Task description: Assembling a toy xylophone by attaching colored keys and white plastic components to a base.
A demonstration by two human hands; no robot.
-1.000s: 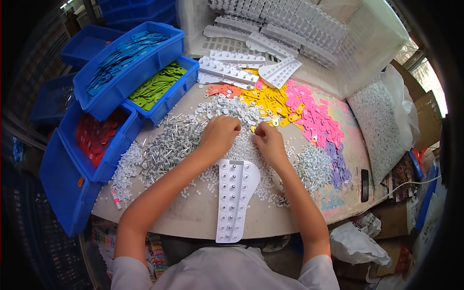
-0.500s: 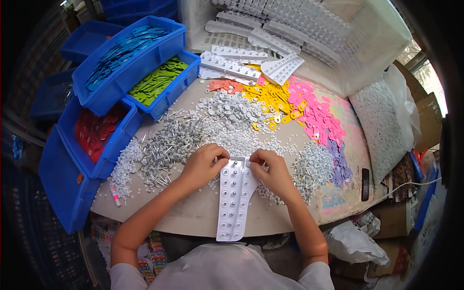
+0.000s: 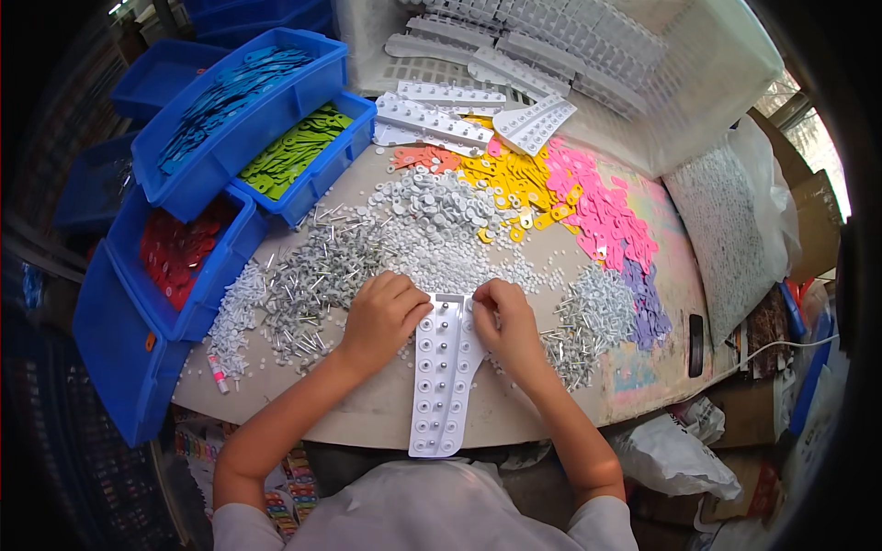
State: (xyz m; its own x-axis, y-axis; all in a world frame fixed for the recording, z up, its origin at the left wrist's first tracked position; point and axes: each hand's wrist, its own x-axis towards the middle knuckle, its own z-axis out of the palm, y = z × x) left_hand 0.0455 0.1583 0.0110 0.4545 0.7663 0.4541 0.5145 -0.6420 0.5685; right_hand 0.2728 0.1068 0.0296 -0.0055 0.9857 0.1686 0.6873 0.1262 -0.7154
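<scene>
Both hands sit at the top end of the white perforated plate (image 3: 444, 372), which lies flat at the table's near edge. The left hand (image 3: 381, 317) rests curled against the plate's upper left corner, fingers closed over it. The right hand (image 3: 503, 323) pinches at the upper right corner; what it holds, possibly a small white cap, is too tiny to tell. Grey pins (image 3: 317, 280) lie heaped left of the plate.

Place: small assembly workshop
Storage: blue bins (image 3: 241, 138) sorting coloured plastic tags
Tabletop (image 3: 386, 418): heaps of grey pins (image 3: 317, 275), white caps (image 3: 441, 207)
Stock: white crate (image 3: 698, 101) of stacked trays, cardboard boxes (image 3: 813, 197)
</scene>
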